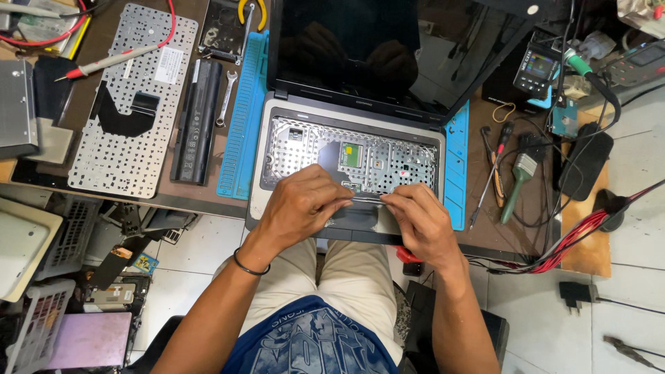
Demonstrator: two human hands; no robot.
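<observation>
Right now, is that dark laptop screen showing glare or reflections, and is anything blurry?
Head view: the switched-off laptop screen mirrors a dim reflection of the person and pale room light at its right; light is even and soft, with faint shadows under both hands; the middle is sharp, while table edges bow slightly from wide-angle distortion.

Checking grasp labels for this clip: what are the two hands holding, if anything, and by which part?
Both hands pinch a thin, pale flat strip over the opened laptop: left hand at its left end, right hand at its right end.
</observation>
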